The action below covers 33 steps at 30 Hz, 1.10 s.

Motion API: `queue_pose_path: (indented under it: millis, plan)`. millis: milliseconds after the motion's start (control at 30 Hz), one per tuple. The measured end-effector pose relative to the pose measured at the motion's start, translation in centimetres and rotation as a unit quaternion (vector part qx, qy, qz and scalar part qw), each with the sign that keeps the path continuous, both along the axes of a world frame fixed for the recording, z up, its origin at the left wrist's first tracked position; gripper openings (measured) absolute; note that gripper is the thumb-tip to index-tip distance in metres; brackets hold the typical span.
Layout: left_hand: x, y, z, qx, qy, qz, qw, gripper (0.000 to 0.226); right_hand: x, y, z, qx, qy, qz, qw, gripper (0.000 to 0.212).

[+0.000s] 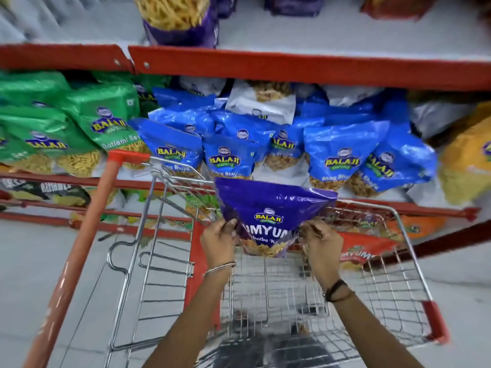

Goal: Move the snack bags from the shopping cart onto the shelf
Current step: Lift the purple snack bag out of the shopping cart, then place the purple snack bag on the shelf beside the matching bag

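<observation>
Both hands grip 1 purple Balaji snack bag [268, 208] above the wire shopping cart [406, 264], near its far rim: the left hand [218, 241] pinches the bag's lower left edge, the right hand [320, 247] closes on its lower right edge. The bag stands upright, its top just below the front edge of the shelf [305, 66] level stacked with blue Balaji bags [342, 155]. Green Balaji bags [106, 118] crowd that level's left end. The cart's orange handle [87, 229] runs along its left side.

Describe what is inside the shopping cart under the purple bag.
Under the purple bag, held by the left hand and right hand, the shopping cart shows bare wire; a red bag lies right. Bag and hands hide the rest.
</observation>
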State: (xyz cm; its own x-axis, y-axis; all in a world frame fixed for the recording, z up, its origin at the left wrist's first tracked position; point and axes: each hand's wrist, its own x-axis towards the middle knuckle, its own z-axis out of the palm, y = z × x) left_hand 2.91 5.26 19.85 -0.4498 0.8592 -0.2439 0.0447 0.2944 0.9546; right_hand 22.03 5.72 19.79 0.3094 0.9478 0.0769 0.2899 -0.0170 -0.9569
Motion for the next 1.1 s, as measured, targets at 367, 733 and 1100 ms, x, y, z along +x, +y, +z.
queue_pose_path:
  millis: [367,733,1100]
  plan:
    - [2.9,3.3,17.5,0.208,-0.098,0.025,0.973,0.019,3.0,4.5,16.0,0.145,0.171,0.044,0.974,0.015]
    - [3.9,12.8,33.3,0.367,-0.106,0.045,0.923,0.026,3.3,14.5,32.7,0.292,0.192,0.082,0.933,0.016]
    - [4.9,24.4,30.5,0.387,-0.15,0.065,0.908,0.018,2.2,26.0,29.9,0.309,0.234,0.017,0.922,0.017]
